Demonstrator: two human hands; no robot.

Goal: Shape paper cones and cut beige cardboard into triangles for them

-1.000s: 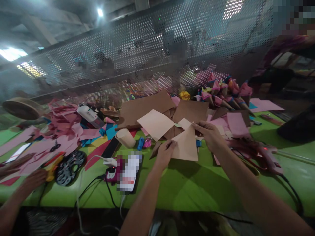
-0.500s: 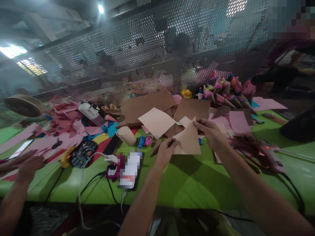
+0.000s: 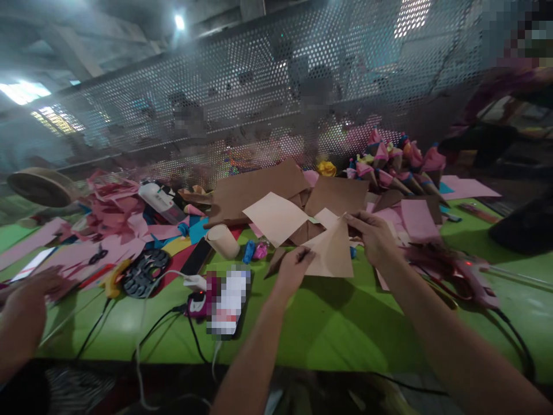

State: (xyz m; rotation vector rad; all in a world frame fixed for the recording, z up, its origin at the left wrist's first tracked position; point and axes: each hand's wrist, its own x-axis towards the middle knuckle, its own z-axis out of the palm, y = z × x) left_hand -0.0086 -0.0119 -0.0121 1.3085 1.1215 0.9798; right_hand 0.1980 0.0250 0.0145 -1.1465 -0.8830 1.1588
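I see one smooth, slightly bowed paper sheet over the green table, its left side pinched by the left hand, far-right corner by the right hand, one hollow paper roll standing left.

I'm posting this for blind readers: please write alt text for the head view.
A person's left hand and right hand hold a sheet of tan paper above a green table, the left at one side, the right at its top corner. Around it lie brown paper, pink paper, a phone and a glue gun; another person's arm shows at far left.
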